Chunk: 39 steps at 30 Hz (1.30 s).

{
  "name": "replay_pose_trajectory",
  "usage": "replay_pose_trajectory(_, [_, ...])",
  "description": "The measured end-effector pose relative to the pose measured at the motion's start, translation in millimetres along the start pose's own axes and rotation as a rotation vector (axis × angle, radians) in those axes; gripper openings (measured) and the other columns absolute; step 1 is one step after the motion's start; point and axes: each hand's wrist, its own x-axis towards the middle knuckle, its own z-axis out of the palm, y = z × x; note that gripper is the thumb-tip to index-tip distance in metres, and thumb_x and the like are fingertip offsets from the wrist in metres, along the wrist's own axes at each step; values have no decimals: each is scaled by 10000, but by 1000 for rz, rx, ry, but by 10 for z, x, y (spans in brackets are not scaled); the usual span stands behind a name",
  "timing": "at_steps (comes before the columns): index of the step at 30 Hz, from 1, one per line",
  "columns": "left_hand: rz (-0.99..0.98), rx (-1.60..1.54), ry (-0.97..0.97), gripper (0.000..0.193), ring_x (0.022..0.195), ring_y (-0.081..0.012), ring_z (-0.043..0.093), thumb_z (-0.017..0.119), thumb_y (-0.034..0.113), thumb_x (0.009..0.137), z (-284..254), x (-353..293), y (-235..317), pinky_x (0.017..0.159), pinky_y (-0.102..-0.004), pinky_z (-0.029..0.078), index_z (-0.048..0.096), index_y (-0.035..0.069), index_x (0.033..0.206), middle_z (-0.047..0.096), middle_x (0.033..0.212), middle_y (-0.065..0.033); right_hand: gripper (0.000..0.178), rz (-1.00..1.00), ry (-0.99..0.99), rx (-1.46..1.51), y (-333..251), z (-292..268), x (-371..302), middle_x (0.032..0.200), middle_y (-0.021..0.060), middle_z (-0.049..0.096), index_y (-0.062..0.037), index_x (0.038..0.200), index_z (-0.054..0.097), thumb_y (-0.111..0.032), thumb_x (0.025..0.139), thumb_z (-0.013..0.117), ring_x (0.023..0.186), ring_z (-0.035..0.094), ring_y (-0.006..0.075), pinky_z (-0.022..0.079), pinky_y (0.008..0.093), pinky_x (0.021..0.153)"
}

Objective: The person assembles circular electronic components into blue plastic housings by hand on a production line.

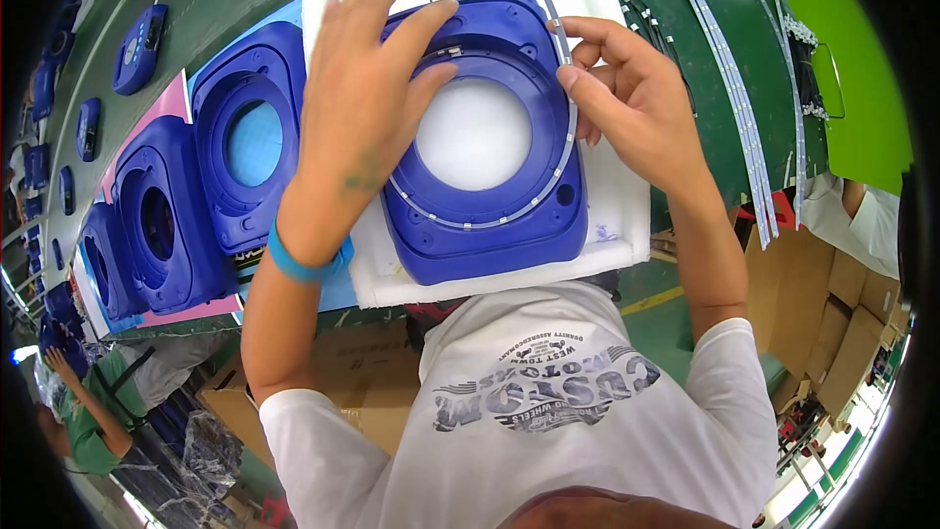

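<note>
A blue plastic housing with a large round opening lies in a white foam tray in front of me. A thin LED strip curves along the lower and right side of the ring around the opening. Its free end rises past the housing's upper right. My right hand pinches the strip near that end between thumb and fingers. My left hand is open over the housing's upper left, fingers spread, with the thumb and forefinger tips close to the ring. Its palm hides the strip's left part.
More blue housings stand in a row on the left. Several LED strips and bundled black wires lie on the green table to the right, beside a bright green panel. Cardboard boxes and other people are at the edges.
</note>
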Motion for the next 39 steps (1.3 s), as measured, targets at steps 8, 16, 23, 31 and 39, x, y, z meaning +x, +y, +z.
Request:
replay_pose_trajectory(8, [41, 71, 8, 246, 1150, -346, 692, 831, 43, 804, -65, -291, -113, 970, -447, 574, 829, 51, 1049, 735, 1221, -123, 377, -155, 77, -219, 30, 29, 92, 956, 31, 670, 51, 1360, 649, -63, 1004, 692, 663, 660, 85, 488, 255, 581])
replay_pose_trajectory(16, [58, 183, -50, 248, 1241, -341, 692, 708, 26, 837, -80, -320, -76, 1000, -453, 574, 828, 25, 1054, 736, 1305, -120, 460, 82, -125, 134, -57, -94, 127, 949, 21, 690, 44, 1412, 637, -145, 1019, 784, 660, 641, 57, 451, 201, 517])
replay_pose_trajectory(23, [57, 190, -81, 260, 1275, -337, 678, 747, 26, 831, -106, -321, -93, 1012, -454, 563, 817, 28, 1082, 728, 1345, -131, 485, 120, -182, 142, 1, -47, 169, 899, 7, 682, 58, 1418, 621, -131, 1009, 801, 648, 612, 40, 436, 199, 522])
replay_pose_trajectory(31, [-14, -471, -389, 261, 969, -275, 659, 903, 195, 783, -405, -627, 291, 929, -423, 471, 836, 66, 1000, 685, 999, -56, 483, 132, -202, 63, -66, -64, 191, 884, 15, 670, 83, 1412, 614, -111, 1009, 795, 694, 605, 48, 484, 211, 598])
replay_pose_trajectory(39, [4, -509, -658, 291, 969, -265, 646, 907, 193, 779, -438, -477, 229, 894, -414, 461, 843, 61, 1031, 680, 979, -50, 311, -244, -123, -435, -24, -49, 180, 911, 108, 697, 17, 1244, 746, -91, 954, 778, 764, 671, 207, 551, 348, 698])
